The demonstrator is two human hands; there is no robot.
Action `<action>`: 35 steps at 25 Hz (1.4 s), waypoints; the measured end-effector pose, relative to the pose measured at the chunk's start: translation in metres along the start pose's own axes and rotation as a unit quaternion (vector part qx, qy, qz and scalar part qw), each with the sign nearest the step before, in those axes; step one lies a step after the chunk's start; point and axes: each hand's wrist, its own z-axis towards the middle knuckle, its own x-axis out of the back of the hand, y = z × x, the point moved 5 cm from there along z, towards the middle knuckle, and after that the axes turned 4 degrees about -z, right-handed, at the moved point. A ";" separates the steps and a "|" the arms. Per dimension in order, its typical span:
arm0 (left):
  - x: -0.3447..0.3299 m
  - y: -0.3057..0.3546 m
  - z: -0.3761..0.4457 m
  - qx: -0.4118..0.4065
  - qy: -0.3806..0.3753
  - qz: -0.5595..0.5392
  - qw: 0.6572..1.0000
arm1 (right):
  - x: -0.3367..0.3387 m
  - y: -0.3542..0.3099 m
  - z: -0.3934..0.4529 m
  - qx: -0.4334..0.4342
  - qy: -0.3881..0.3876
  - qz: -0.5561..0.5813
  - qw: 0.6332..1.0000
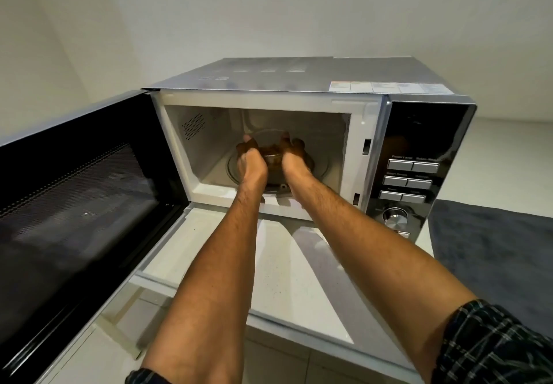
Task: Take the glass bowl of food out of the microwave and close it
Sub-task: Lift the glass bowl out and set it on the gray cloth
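A silver microwave (pixel 299 84) stands on a white counter with its door (pixel 74 192) swung wide open to the left. Inside, on the glass turntable (pixel 321 163), sits a small glass bowl of brown food (pixel 271 158). Both my arms reach into the cavity. My left hand (pixel 250 157) wraps the bowl's left side and my right hand (pixel 291 153) wraps its right side. Most of the bowl is hidden behind my hands. Whether the bowl is lifted off the turntable I cannot tell.
The control panel (pixel 419 168) with buttons and a dial (pixel 395 218) is on the microwave's right. A dark grey mat (pixel 493 252) lies to the right. The white counter (pixel 278 279) extends in front. The open door blocks the left side.
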 end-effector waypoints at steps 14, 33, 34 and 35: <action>0.063 -0.006 -0.134 -0.100 0.098 0.122 0.983 | 0.038 0.037 -0.138 0.027 -0.057 -0.002 0.998; -0.002 -0.091 -0.269 -0.079 0.080 0.238 0.965 | 0.207 0.090 -0.179 0.008 -0.009 -0.148 0.989; -0.008 -0.095 -0.272 -0.085 0.077 0.242 0.963 | 0.216 0.091 -0.181 0.012 -0.004 -0.157 0.988; -0.014 -0.098 -0.276 -0.093 0.073 0.249 0.961 | 0.223 0.094 -0.180 0.016 0.001 -0.160 0.987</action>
